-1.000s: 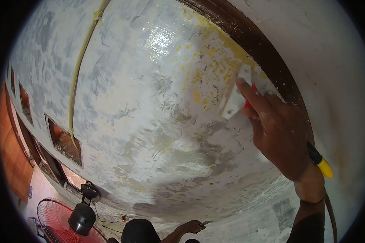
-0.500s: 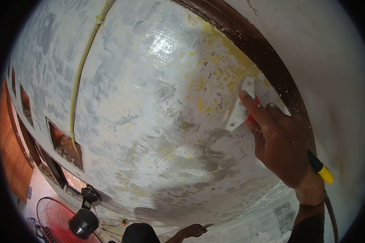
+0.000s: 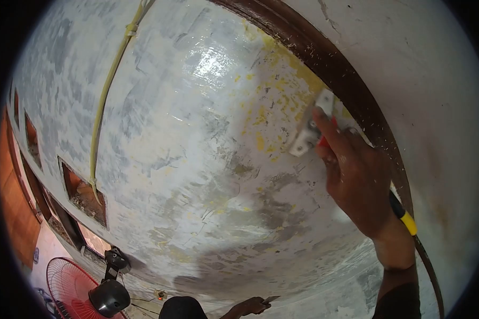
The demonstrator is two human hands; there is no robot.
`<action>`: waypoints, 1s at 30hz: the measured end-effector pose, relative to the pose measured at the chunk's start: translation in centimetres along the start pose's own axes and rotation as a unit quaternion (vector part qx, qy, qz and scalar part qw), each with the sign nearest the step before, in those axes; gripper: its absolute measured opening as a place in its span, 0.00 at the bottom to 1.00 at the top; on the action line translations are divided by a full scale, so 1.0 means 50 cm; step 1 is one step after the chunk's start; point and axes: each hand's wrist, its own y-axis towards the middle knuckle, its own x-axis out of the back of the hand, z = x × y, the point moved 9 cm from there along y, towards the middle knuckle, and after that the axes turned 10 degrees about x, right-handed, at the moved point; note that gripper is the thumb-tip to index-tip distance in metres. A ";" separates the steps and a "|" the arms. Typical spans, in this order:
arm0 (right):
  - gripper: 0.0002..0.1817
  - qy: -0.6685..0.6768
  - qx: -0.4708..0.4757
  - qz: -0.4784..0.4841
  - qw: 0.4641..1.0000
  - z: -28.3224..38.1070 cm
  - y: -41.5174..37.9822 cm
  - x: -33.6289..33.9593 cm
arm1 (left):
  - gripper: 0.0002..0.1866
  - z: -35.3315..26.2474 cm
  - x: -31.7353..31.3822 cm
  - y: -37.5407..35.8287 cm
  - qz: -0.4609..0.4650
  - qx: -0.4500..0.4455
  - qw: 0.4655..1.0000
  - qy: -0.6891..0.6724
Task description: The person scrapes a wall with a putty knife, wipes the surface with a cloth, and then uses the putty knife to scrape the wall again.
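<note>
On the patchy wall (image 3: 159, 138), the right hand (image 3: 359, 183) has its fingers gripping a scraper (image 3: 302, 145) near brown trim (image 3: 348, 85). Scraping or smoothing seems the step; another stroke would need even pressure. Left hand unseen.

The pale wall (image 3: 159, 127) is plaster smeared grey and white, with a glossy bright patch (image 3: 210, 61). Yellow flecks (image 3: 311, 81) crowd the edge bordered by brown trim (image 3: 322, 53), where a scraper's white blade (image 3: 303, 146), slightly blurred, lies against it. Nearer the opposite edge, a yellowish conduit (image 3: 106, 87) runs along the wall, its lower end reaching into the largest of several rectangular openings (image 3: 84, 196); rough debris (image 3: 90, 208) lies inside that opening's rim.
</note>
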 end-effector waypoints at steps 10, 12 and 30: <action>0.24 0.113 -0.096 -0.018 0.989 -0.014 0.006 -0.014 | 0.23 -0.024 -0.002 -0.025 0.004 -0.001 1.000 -0.008; 0.24 0.115 -0.098 -0.012 0.988 -0.010 -0.001 -0.018 | 0.24 -0.005 -0.012 -0.039 0.005 0.009 1.000 0.001; 0.23 0.125 -0.042 -0.095 0.987 -0.003 0.002 0.004 | 0.23 0.018 0.007 0.001 -0.024 0.006 1.000 0.010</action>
